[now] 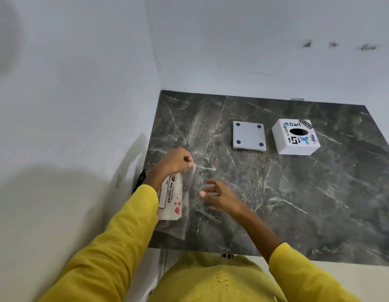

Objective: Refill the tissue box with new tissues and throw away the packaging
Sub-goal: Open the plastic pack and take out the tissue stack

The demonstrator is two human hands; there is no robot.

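A clear plastic pack of tissues (pixel 174 199) with red print lies on the dark marble counter (pixel 298 203) near its left edge. My left hand (pixel 177 160) pinches the pack's top end with closed fingers. My right hand (pixel 219 196) hovers just right of the pack, fingers spread and holding nothing. The white tissue box (pixel 296 136), covered in stickers and with an oval slot on top, stands at the back right. Its white base plate (pixel 248 136) with round dark feet lies upturned to the left of the box.
White walls close the counter on the left and at the back. The counter's front edge runs just before my yellow-clad body. A dark object (pixel 141 178) sits against the left wall behind my left wrist.
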